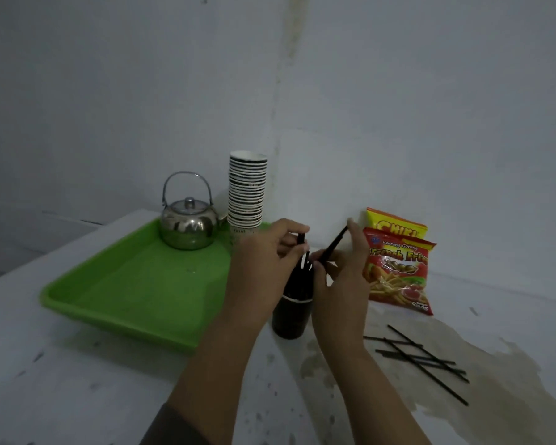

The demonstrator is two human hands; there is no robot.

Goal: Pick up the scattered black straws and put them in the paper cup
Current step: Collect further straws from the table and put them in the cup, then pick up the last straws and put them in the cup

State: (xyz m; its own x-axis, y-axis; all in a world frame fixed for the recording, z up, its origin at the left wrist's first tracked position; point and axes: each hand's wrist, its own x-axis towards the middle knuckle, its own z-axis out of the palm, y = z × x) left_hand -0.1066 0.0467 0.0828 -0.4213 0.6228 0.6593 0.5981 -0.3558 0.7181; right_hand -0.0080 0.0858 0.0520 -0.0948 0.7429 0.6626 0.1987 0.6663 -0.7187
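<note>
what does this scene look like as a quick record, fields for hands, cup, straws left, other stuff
left hand: pinches a straw top above the cup
right hand: holds a tilted black straw near the cup
paper cup: dark, upright, straws already inside
loose straws: several crossed on the counter, right of the cup
green tray: carries a metal kettle and a cup stack
snack bags: two, against the wall

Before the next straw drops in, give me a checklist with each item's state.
1. Cup upright: ok.
2. Right hand holds a straw: ok.
3. Left hand holds the straws in the cup: ok.
4. Straw tip over the cup mouth: cannot tell, hands hide it.
5. Room left in the cup: cannot tell.
6. Table cleared: not ok, loose straws lie at right.
</note>
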